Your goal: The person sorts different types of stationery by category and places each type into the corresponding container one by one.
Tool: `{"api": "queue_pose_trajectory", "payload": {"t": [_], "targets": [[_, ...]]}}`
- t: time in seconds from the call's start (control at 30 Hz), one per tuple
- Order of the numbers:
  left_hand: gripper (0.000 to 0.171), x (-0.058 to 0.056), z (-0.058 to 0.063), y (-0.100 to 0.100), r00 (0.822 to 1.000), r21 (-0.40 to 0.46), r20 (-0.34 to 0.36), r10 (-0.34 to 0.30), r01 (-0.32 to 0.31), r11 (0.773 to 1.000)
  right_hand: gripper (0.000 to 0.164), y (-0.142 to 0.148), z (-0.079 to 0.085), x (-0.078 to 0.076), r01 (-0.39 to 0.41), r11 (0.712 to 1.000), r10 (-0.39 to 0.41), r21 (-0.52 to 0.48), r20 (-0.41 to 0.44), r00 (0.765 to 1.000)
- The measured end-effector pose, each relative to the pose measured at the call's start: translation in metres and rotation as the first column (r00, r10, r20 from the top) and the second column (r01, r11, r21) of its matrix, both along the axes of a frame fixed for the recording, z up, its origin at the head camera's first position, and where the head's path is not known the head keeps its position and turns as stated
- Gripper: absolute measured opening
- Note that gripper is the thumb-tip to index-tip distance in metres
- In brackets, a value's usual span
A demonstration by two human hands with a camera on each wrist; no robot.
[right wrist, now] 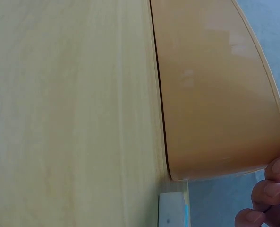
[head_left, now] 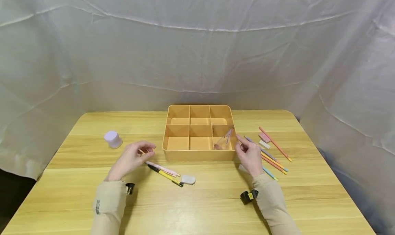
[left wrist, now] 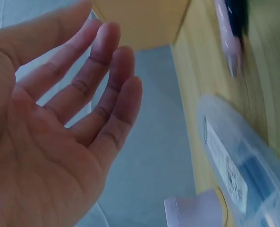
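My left hand [head_left: 131, 159] hovers above the table with loosely bent fingers and nothing in them. Below its fingertips lie a pink pen [head_left: 163, 168] and a yellow-and-black pen [head_left: 166, 175]. In the left wrist view the palm and fingers [left wrist: 102, 94] are spread apart, clear of the pens. My right hand [head_left: 250, 156] is at the front right corner of an orange divided box [head_left: 200, 155], its fingertips at the rim. A clear set square [head_left: 225, 140] leans in the front right compartment. The right wrist view shows bent fingertips [right wrist: 269, 191] beside the box corner.
Right of the box lie several coloured pencils [head_left: 274, 144], a pink eraser [head_left: 264, 137] and a white eraser [head_left: 264, 144]. A small whitish item [head_left: 188, 179] lies by the pens. A lilac round container [head_left: 113, 139] stands left. A clear labelled package [left wrist: 229, 161] lies near it.
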State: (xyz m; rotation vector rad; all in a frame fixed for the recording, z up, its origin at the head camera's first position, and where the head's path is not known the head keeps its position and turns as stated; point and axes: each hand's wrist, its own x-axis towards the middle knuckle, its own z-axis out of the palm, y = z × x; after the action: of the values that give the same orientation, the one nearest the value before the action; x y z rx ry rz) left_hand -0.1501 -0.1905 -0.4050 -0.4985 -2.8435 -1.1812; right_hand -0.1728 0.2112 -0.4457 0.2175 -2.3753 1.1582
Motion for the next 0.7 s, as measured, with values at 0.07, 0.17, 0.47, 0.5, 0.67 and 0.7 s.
{"api": "queue_pose_trajectory", "payload": {"t": [0.07, 0.17, 0.47, 0.5, 0.67, 0.7], "targets": [[0.024, 0.001, 0.001, -0.002, 1.0, -0.011, 0.026, 0.003, -0.003, 1.0, 0.03, 0.0, 0.0, 0.0, 0.0, 1.0, 0.0, -0.006, -0.003, 1.0], [0.022, 0.001, 0.001, -0.004, 0.999, -0.024, 0.042, -0.005, 0.006, 1.0, 0.03, 0.0, -0.001, 0.0, 0.003, 1.0, -0.003, -0.009, -0.009, 1.0], [0.015, 0.003, 0.001, 0.001, 0.996, -0.085, 0.023, -0.081, 0.082, 0.993, 0.029, 0.001, 0.0, 0.001, -0.004, 1.0, 0.004, -0.012, -0.011, 1.0], [0.014, 0.004, 0.001, 0.003, 0.996, -0.107, 0.016, -0.086, 0.088, 0.99, 0.029, 0.0, 0.0, 0.001, -0.004, 1.0, 0.004, -0.011, -0.011, 1.0], [0.01, 0.005, 0.001, 0.015, 0.985, -0.154, 0.034, -0.169, 0.172, 0.973, 0.029, 0.0, 0.0, 0.001, -0.006, 1.0, 0.006, -0.01, -0.003, 1.0], [0.009, 0.005, 0.001, 0.018, 0.98, -0.144, 0.05, -0.191, 0.196, 0.97, 0.029, 0.0, 0.001, 0.001, -0.006, 1.0, 0.006, -0.009, -0.003, 1.0]]}}
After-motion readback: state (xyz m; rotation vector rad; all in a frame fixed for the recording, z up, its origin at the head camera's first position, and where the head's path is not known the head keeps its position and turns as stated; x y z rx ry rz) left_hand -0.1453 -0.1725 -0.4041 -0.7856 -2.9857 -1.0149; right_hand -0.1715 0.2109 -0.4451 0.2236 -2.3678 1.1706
